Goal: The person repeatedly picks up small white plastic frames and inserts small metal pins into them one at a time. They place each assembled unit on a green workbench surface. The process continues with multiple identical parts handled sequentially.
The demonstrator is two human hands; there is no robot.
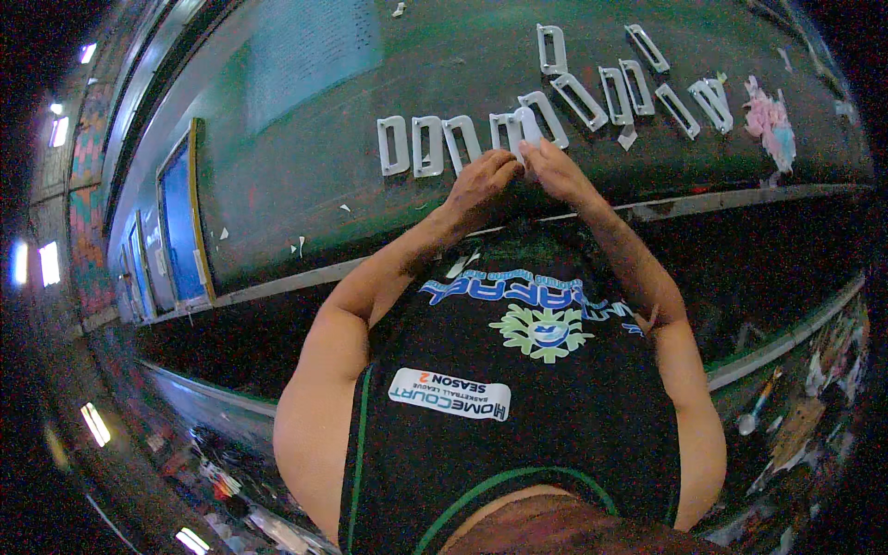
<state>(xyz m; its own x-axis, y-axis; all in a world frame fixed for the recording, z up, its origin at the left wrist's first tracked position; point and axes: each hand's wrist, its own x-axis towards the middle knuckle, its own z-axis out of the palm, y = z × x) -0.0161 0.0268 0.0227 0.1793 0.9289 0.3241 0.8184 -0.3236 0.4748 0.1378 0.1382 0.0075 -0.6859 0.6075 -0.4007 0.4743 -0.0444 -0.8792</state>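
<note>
Both hands meet at the near side of a dark green table (305,190), fingers pinched together. My left hand (483,180) and my right hand (555,173) grip a white slotted frame piece (527,122) between them; the fingertips hide its lower end. Another white slotted piece lies just left of it, partly behind the fingers. Farther left, several similar pieces stand in a row, the outermost a white rounded frame (383,148). To the right and beyond my hands lie more of them, scattered at different angles, including a far upright one (552,67).
Crumpled pink and pale blue scraps (770,125) lie at the table's right. A wood-framed blue panel (185,217) leans at the left edge. A pale blue patterned sheet (310,60) is at the far left, and small white scraps (299,246) dot the tabletop.
</note>
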